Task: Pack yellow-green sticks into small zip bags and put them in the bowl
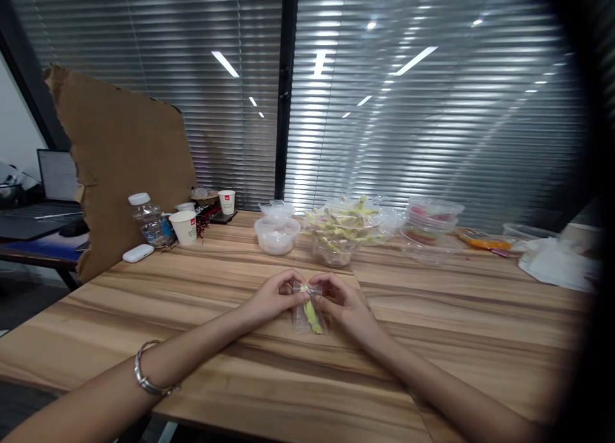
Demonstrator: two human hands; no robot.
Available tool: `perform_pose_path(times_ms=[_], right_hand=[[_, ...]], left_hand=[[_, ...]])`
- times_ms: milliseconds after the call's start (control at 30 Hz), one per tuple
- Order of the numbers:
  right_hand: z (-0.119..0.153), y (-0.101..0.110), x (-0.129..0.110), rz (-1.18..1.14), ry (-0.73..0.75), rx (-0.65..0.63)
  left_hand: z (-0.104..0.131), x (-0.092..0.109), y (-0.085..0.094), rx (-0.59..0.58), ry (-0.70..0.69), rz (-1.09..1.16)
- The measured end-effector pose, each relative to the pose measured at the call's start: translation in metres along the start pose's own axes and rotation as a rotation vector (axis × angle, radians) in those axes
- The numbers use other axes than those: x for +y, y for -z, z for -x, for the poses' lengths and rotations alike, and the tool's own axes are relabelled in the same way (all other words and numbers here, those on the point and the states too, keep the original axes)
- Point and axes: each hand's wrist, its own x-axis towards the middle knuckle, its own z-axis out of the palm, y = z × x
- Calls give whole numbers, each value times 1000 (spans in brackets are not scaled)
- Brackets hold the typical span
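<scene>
Between my hands, a small clear plastic bag (298, 321) with a yellow-green piece (311, 315) inside hangs just over the wooden table. My left hand (277, 295) pinches the bag's upper left edge, thumb in front. On the other side, my right hand (343, 302) has its fingers closed on the upper right edge. What the yellow-green piece is, I cannot make out. Behind my hands, a clear tub (334, 254) is heaped with similar bagged yellow-green pieces (343, 225).
Left of the heap stands a clear round tub (277, 236) with whitish contents. Stacked clear containers (427, 222), an orange-handled tool (487, 242) and white tissue (557, 263) lie to the right. A bottle (148, 222), paper cups (184, 228) and a white case (138, 253) stand beside a cardboard sheet (129, 148).
</scene>
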Motion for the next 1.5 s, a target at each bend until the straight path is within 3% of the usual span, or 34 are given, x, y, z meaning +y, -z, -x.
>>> perform_pose_path(times_ms=[333, 500, 767, 1300, 1500], right_hand=[[-4, 0, 1, -20, -78, 36], [-4, 1, 2, -39, -103, -33], [-4, 0, 1, -7, -71, 22], [-5, 1, 0, -97, -37, 83], [-5, 4, -2, -86, -55, 36]], left_hand=[[-3, -5, 4, 24, -16, -169], [-1, 2, 0, -2, -1, -61], [1, 11, -1, 18, 42, 56], [0, 9, 15, -227, 55, -14], [-3, 7, 21, -288, 22, -114]])
